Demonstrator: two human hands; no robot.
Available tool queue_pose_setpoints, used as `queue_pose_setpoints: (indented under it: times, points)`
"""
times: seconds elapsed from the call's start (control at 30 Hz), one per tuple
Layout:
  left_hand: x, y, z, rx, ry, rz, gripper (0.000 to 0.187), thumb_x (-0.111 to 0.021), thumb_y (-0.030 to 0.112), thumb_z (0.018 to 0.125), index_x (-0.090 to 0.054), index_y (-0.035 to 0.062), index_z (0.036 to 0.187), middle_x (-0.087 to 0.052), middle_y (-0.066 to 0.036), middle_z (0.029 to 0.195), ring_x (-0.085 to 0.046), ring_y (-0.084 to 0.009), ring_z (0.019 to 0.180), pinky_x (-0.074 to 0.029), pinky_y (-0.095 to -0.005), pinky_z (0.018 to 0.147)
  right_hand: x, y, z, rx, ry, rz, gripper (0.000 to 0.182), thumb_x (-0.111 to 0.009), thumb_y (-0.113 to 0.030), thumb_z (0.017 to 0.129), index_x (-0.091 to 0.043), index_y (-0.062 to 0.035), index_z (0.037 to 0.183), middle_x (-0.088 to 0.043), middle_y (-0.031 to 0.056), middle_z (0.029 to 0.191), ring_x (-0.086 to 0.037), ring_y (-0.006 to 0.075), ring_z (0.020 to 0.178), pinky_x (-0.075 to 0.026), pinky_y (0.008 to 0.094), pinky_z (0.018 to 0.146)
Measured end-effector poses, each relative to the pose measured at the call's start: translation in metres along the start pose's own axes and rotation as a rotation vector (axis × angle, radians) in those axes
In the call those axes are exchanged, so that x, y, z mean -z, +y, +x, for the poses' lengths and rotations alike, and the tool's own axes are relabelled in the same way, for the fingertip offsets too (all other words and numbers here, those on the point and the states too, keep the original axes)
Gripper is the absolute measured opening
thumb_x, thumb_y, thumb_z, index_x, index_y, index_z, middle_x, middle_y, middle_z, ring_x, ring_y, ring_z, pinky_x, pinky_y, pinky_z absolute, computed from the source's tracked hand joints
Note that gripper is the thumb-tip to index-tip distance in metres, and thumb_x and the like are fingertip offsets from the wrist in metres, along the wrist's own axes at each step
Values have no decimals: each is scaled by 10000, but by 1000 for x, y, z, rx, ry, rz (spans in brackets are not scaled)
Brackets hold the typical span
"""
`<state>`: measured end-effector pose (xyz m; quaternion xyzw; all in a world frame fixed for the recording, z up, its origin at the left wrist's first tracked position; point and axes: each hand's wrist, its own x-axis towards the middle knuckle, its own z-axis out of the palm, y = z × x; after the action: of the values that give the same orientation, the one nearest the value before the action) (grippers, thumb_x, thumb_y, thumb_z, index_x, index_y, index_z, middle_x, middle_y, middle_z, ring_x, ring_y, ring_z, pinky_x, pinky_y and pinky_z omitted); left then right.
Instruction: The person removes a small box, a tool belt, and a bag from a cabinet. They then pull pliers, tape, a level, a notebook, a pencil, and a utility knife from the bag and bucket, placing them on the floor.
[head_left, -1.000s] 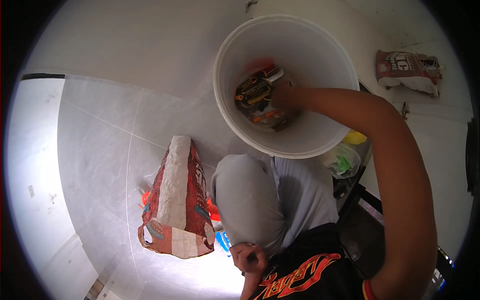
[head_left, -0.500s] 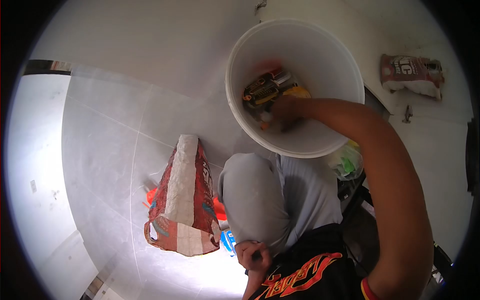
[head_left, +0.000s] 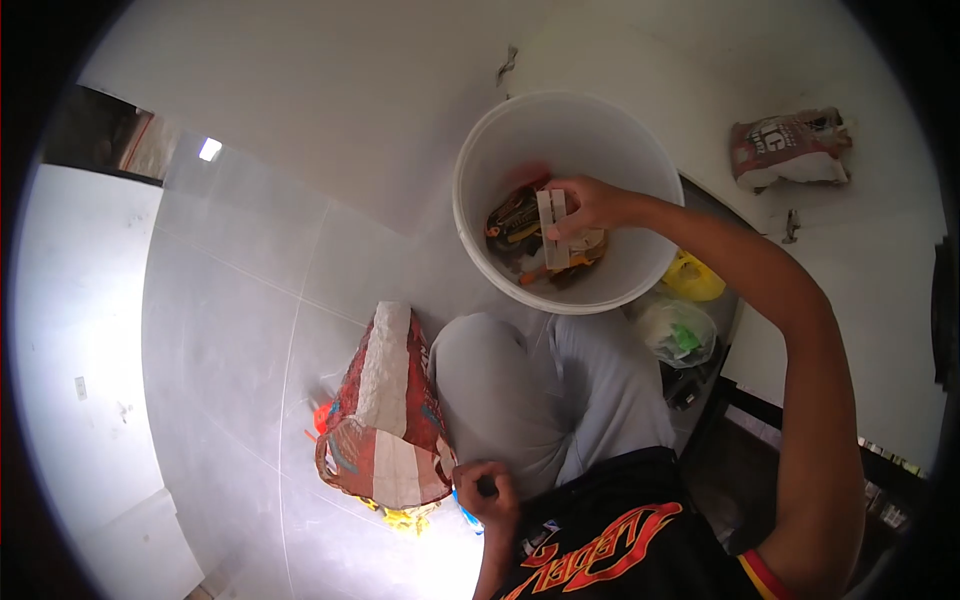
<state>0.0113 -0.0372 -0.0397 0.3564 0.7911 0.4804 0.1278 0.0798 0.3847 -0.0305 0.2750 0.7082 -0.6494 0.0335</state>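
My right hand (head_left: 592, 206) is inside a large white bucket (head_left: 540, 130), its fingers closed around a white rectangular piece (head_left: 556, 254) whose exact kind I cannot make out. Below it in the bucket lie dark packaging (head_left: 512, 216) with yellow marks and other orange and yellow items, partly hidden by the hand. My left hand (head_left: 488, 494) rests near my left knee with curled fingers and a hollow showing between them; nothing is visible in it. Right beside that hand, a red and white woven sack (head_left: 388, 395) lies on the floor.
Yellow wrappers (head_left: 405, 518) and a red item (head_left: 322, 416) show around the sack. Right of my knees are a clear plastic bag (head_left: 675, 330) with something green and a yellow bag (head_left: 693, 276). A red and white packet (head_left: 790, 150) is at upper right.
My right hand has risen from the bucket's contents and now holds the white rectangular piece. My left hand stays curled near the knee. The camera view has shifted slightly.
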Motion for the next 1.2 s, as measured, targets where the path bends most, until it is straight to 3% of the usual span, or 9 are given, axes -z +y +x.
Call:
queue_pose_setpoints:
  times: [0.17,0.27,0.33,0.47,0.6,0.8,0.87,0.97,1.2]
  points:
    - [5,-11,2,150,-25,-27,90,-594,-13,715,-540,32,770,-558,-91,760,-534,-233,709,-422,-330,673,3,-23,-38,40,-10,66,464,-751,-194,706,-528,-2,1065,-606,72,970,-572,134,897,-459,285,809]
    - [3,16,35,110,-70,-92,79,-607,16,750,-555,16,809,-576,-94,798,-552,-215,750,-432,-318,705,-14,-42,-59,89,-26,104,467,-757,-200,705,-529,-7,1064,-598,61,961,-569,126,901,-455,275,812]
    - [-5,19,50,159,-189,-328,107,-611,49,793,-587,4,888,-603,-91,877,-574,-192,853,-440,-299,779,-31,-54,-72,108,-45,107,462,-752,-212,721,-523,-8,1067,-600,64,958,-578,133,897,-458,273,805]
    - [-13,79,92,394,-484,-724,407,-615,142,854,-497,-20,1208,-597,-99,1063,-565,-170,982,-430,-293,870,-77,-66,-100,123,-134,292,493,-749,-257,742,-505,-10,1092,-599,69,959,-580,137,913,-460,280,811]
    - [-18,87,92,301,-640,-863,486,-619,170,859,-438,-38,1259,-583,-108,1094,-564,-165,982,-440,-295,861,-118,-73,-126,100,-166,328,522,-742,-282,750,-492,-5,1115,-600,72,956,-579,143,934,-456,289,832]
    - [-10,67,75,325,-690,-881,510,-627,198,860,-429,-46,1262,-577,-104,1100,-564,-161,985,-457,-302,851,-158,-81,-159,89,151,-97,496,-738,-248,743,-521,-17,1124,-581,48,896,-503,90,703,-433,243,629]
    - [-9,62,67,400,-701,-992,518,-630,208,858,-430,-48,1261,-580,-103,1103,-564,-170,989,-458,-309,855,-171,-83,-169,62,294,32,582,-776,-226,683,-524,-42,1174,-509,-51,771,-324,14,543,-290,179,475]
    - [-10,60,61,289,-717,-991,510,-627,208,861,-435,-51,1256,-578,-108,1117,-558,-175,1009,-456,-312,861,-183,-81,-179,142,400,16,618,-777,-187,671,-514,-63,1216,-512,-54,775,-286,12,509,-262,171,454]
    - [-5,63,48,325,-750,-1035,513,-630,215,858,-443,-46,1258,-577,-114,1126,-551,-171,1021,-451,-308,863,-198,-80,-202,162,465,-29,655,-788,-179,663,-508,-80,1247,-508,-56,762,-284,15,513,-257,174,457]
